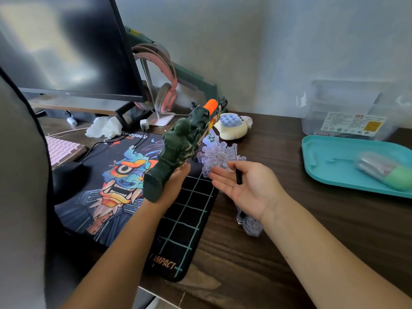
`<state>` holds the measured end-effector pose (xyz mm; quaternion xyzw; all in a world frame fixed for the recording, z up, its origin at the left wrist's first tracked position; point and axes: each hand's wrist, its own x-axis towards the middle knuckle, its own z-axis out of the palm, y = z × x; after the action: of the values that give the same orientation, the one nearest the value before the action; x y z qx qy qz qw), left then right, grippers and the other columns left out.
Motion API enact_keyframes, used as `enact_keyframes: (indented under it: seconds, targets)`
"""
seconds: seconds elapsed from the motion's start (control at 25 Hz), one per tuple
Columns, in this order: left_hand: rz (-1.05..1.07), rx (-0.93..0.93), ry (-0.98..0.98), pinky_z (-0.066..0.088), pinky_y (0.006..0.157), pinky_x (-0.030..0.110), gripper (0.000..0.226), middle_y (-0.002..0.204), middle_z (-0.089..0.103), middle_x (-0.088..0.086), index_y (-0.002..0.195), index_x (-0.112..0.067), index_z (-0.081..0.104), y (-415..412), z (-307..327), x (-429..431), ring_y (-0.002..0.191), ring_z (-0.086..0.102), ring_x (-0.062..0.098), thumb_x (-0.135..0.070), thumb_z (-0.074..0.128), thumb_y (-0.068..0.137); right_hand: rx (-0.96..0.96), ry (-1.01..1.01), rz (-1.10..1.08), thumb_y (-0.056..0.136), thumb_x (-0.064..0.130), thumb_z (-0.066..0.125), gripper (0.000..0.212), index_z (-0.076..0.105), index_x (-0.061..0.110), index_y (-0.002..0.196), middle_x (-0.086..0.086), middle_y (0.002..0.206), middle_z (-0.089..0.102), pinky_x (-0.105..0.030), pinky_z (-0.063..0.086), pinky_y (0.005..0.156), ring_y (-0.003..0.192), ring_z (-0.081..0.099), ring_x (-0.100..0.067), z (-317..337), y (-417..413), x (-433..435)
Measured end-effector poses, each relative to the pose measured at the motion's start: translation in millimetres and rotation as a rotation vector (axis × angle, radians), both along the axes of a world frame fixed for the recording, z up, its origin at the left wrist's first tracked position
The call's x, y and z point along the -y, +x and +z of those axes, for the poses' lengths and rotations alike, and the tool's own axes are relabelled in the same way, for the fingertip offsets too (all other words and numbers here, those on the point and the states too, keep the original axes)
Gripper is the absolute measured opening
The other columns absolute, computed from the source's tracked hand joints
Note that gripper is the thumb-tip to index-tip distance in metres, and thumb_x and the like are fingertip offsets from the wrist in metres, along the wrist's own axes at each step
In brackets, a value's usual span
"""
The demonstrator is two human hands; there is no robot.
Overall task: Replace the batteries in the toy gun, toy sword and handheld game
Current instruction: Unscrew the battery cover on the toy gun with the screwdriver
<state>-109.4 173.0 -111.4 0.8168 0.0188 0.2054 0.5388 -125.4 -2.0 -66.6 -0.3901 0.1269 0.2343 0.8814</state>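
Observation:
My left hand (172,186) grips a dark green camouflage toy gun (178,148) by its underside, lifted over the mouse mat with its orange muzzle pointing away toward the wall. My right hand (245,186) is held palm up just right of the gun, with a thin black screwdriver (238,175) resting between thumb and palm. Under that hand lies the clear purple toy sword (219,158) with its snowflake guard; its handle shows below my wrist. The cream handheld game (234,126) with blue buttons lies behind the gun near the wall.
A teal tray (330,166) at the right holds a pack of batteries (385,171). A clear plastic box (347,108) stands behind it. A printed mouse mat (124,188), black mouse (69,177), pink keyboard (60,150), monitor (66,45), pink headphones (160,85) and crumpled tissue (104,128) fill the left.

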Motion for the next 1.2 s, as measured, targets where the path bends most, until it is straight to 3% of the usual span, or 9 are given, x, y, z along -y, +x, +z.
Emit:
enact_keyframes:
  seconds: [0.16,0.28,0.36,0.48,0.56,0.68,0.8,0.96,1.2]
  targets:
    - [0.06,-0.105,-0.066,0.037,0.066,0.018,0.025,0.067,0.052,-0.012,0.068,-0.023,0.055,1,7,-3,0.064,0.046,0.006,-0.016,0.062,0.091,-0.023,-0.001,0.028,0.098,0.007,0.038,0.019,0.052,0.004,0.085,-0.036,0.122,0.055,-0.047,0.047,0.088,0.116,0.054,-0.046,3,2,-8]
    - [0.042,-0.167,-0.312,0.041,0.058,0.008,0.027,0.065,0.059,-0.012,0.07,-0.023,0.06,-9,14,1,0.061,0.055,-0.002,-0.012,0.06,0.095,-0.006,-0.007,0.038,0.098,0.006,0.038,0.019,0.052,0.003,0.085,-0.034,0.121,0.056,-0.046,0.047,0.088,0.116,0.055,-0.045,5,0,-14]
    - [0.031,-0.148,-0.463,0.046,0.06,0.01,0.021,0.062,0.066,-0.011,0.076,-0.019,0.065,-8,20,-2,0.059,0.061,-0.003,-0.009,0.059,0.094,0.052,-0.082,0.06,0.099,0.006,0.038,0.018,0.053,0.003,0.089,-0.03,0.115,0.059,-0.042,0.051,0.086,0.107,0.061,-0.04,4,-3,-18]
    - [0.021,-0.148,-0.669,0.047,0.054,0.018,0.013,0.062,0.065,-0.008,0.083,-0.015,0.065,-6,28,-7,0.054,0.06,0.002,-0.01,0.059,0.093,0.317,-0.539,0.145,0.1,0.014,0.044,0.016,0.059,0.01,0.096,-0.013,0.083,0.065,-0.02,0.052,0.053,0.059,0.063,-0.015,1,-14,-20]
    - [-0.02,-0.127,-0.785,0.047,0.052,0.019,0.014,0.063,0.062,-0.004,0.081,-0.014,0.063,-6,31,-4,0.053,0.058,0.006,-0.009,0.057,0.094,0.568,-0.87,0.162,0.098,0.023,0.049,0.011,0.06,0.02,0.1,-0.005,0.066,0.062,-0.018,0.041,0.047,0.043,0.051,-0.004,-1,-22,-17]
    - [-0.127,-0.053,-0.973,0.049,0.056,0.023,0.008,0.065,0.058,-0.001,0.091,-0.013,0.06,-1,37,7,0.054,0.055,0.012,-0.009,0.055,0.096,0.741,-0.926,0.032,0.094,0.027,0.055,0.008,0.051,0.027,0.1,-0.003,0.063,0.065,-0.018,0.043,0.05,0.046,0.054,-0.004,2,-34,-10]
    - [-0.157,-0.019,-1.091,0.048,0.06,0.026,0.008,0.065,0.055,-0.001,0.092,-0.016,0.059,8,40,25,0.054,0.052,0.012,-0.011,0.055,0.097,0.796,-0.867,-0.158,0.088,0.02,0.065,0.007,0.059,0.024,0.088,0.001,0.068,0.069,-0.017,0.05,0.053,0.053,0.063,-0.008,12,-34,0]
    - [-0.154,-0.08,-1.138,0.045,0.055,0.024,0.008,0.067,0.054,-0.002,0.09,-0.017,0.06,18,42,52,0.054,0.052,0.01,-0.012,0.057,0.095,0.817,-0.825,-0.211,0.083,0.013,0.071,0.013,0.068,0.024,0.089,0.003,0.079,0.074,-0.018,0.055,0.068,0.071,0.07,-0.007,13,-23,20]
    - [-0.146,-0.157,-1.231,0.049,0.053,0.024,0.006,0.062,0.054,-0.003,0.089,-0.015,0.058,30,43,86,0.049,0.052,0.009,-0.011,0.057,0.094,0.863,-0.934,-0.239,0.093,0.021,0.057,0.007,0.061,0.019,0.097,0.005,0.084,0.072,-0.016,0.055,0.066,0.079,0.069,0.0,2,-17,50]
